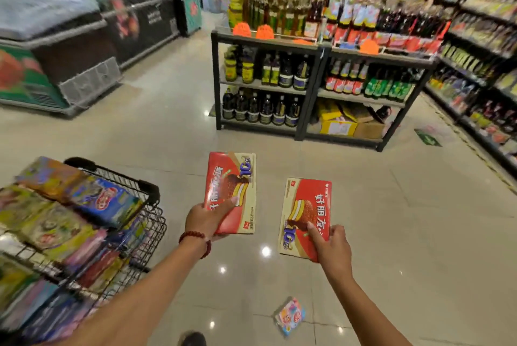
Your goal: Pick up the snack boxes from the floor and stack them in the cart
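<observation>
glossy shop floor (pixel 391 234). left hand (pixel 205 221) and right hand (pixel 333 245) each pinch a red snack box (pixel 232 186), (pixel 306 206) at its near edge. risk: shallow grips slip over the piled cart (pixel 151 206).

Cart (pixel 151 192) and its boxes (pixel 84 206) blurred, cut off at left edge.

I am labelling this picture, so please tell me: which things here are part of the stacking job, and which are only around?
Part of the job:
- red snack box in the left hand
- red snack box in the right hand
- cart, already holding boxes
- small pink packet on the floor

Only around:
- bottle shelves
- freezers
- cardboard cartons
</observation>
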The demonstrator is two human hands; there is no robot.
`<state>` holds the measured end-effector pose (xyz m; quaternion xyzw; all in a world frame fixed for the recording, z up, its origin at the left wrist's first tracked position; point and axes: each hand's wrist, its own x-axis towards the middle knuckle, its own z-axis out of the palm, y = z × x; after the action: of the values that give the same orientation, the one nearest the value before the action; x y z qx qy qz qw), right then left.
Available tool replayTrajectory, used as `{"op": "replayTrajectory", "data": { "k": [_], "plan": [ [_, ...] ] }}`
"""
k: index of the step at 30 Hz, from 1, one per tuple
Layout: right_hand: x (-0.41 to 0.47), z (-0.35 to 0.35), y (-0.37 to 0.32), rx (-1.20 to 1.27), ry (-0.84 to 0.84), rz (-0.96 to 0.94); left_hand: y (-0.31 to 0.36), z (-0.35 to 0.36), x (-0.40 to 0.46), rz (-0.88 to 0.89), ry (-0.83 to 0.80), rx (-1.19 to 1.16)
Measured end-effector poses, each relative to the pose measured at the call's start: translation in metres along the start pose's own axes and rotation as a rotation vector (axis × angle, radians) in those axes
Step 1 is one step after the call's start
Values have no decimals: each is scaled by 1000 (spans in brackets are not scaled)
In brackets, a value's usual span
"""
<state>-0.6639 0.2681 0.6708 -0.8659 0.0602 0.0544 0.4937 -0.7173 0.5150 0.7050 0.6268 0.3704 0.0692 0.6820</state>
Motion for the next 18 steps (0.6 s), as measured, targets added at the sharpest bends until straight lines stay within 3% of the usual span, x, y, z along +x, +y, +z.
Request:
{"op": "replayTrajectory", "data": {
  "k": [7,18],
  "plan": [
    [17,82,-75,-16,-213,-131,14,-88,23,39,251,-67],
    [48,231,-178,-56,-490,-334,28,-203,68,-9,489,-129]
  ]
}}
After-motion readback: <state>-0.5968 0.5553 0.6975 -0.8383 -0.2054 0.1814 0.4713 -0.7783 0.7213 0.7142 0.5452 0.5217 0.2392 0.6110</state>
